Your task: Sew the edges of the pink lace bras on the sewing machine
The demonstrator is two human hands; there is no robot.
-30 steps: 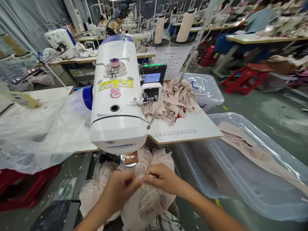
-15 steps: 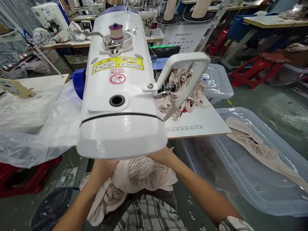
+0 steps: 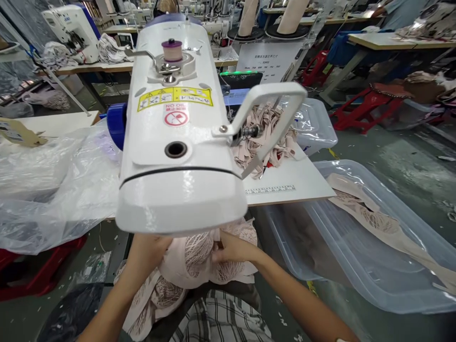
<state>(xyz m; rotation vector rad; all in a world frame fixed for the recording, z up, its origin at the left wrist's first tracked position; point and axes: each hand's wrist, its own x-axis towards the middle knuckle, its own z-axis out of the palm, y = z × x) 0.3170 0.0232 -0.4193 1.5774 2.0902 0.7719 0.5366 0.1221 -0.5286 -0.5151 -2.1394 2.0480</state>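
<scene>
A beige bra (image 3: 198,256) with lace-patterned cups lies over my lap, just below the white sewing machine (image 3: 181,199). My left hand (image 3: 154,248) holds it at its left side, the fingertips partly hidden by the machine head. At the middle, between the cups, my right hand (image 3: 233,248) grips the fabric with thumb and fingers closed on it. The machine head hides the bra's upper edge and the needle area. More beige lace pieces (image 3: 164,297) hang down at the lower left under my left forearm.
Beige strips (image 3: 269,128) are heaped on the white table (image 3: 306,183), beside a printed ruler. A clear bin (image 3: 356,270) on the right holds another beige lace piece (image 3: 377,218). Clear plastic (image 3: 57,190) covers the left side. Red stools (image 3: 370,107) stand farther back.
My right hand has come out from under the machine head, moving down and towards the bra's middle. My left hand stays at the bra's left side. The view has shifted slightly.
</scene>
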